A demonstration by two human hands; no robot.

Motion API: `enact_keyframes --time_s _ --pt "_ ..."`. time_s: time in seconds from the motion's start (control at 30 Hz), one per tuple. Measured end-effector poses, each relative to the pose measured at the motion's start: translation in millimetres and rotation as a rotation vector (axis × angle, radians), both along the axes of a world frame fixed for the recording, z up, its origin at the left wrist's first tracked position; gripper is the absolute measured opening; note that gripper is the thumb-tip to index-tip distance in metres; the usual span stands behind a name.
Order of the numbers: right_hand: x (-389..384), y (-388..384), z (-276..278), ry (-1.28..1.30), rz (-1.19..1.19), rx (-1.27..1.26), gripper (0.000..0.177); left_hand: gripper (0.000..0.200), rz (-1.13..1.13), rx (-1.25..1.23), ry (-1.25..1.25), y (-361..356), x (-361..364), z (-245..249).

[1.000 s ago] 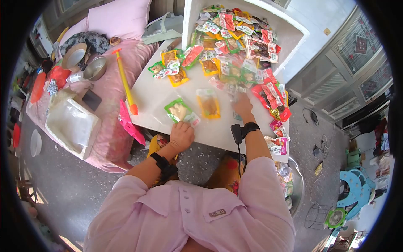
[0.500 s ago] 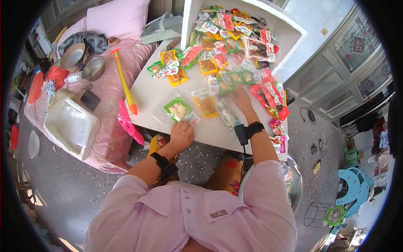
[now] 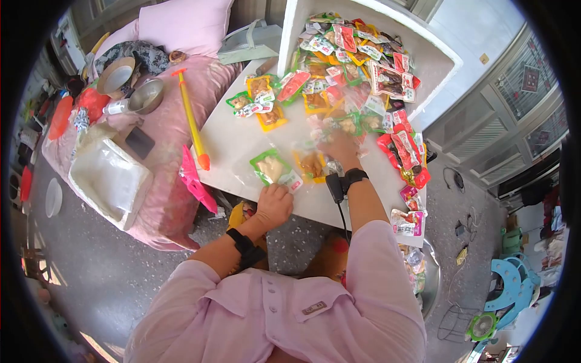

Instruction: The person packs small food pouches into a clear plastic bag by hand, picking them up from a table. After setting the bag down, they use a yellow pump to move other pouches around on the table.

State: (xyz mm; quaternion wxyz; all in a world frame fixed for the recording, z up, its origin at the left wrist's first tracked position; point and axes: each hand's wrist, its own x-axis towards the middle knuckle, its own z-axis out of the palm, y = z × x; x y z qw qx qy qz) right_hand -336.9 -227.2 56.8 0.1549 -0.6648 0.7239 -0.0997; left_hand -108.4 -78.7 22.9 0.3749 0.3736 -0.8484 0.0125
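Note:
My left hand (image 3: 276, 204) is at the table's near edge, its fingers curled closed at the lower edge of a green-edged snack packet (image 3: 270, 166) with pale food inside. The packet lies flat, and what looks like clear film shows around it. My right hand (image 3: 340, 147) is blurred and reaches over the table. Just beyond its fingers is a green snack packet (image 3: 350, 125); whether they grip it is hidden. Left of my right wrist lies a yellow-edged packet (image 3: 311, 164) with brown food. Each wrist wears a black band.
A white foam box (image 3: 445, 63) on its side spills a heap of snack packets (image 3: 354, 45) onto the white table (image 3: 233, 145). Several yellow and green packets (image 3: 261, 91) lie at left, red ones (image 3: 404, 151) at right. A bed (image 3: 169, 133) stands left, a metal basin (image 3: 431, 281) below right.
The whole view has shifted, with the table now lower and further right. My right hand has drawn slightly nearer to me, closer to the yellow-edged packet. My left hand stays by the green-edged packet.

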Motion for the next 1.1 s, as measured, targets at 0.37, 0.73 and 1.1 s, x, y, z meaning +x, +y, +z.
enact_keyframes --time_s 0.37,0.73,1.1 --pt "-6 53 -12 0.017 0.332 -0.038 0.056 0.012 0.018 -0.037 0.022 -2 -2 -4" --pt "-25 71 -12 -0.143 0.061 -0.404 0.043 0.013 0.02 -0.027 0.015 -1 -1 -7" --pt "-18 134 15 0.009 0.316 -0.287 0.033 0.011 0.044 -0.02 0.012 2 -2 -6"
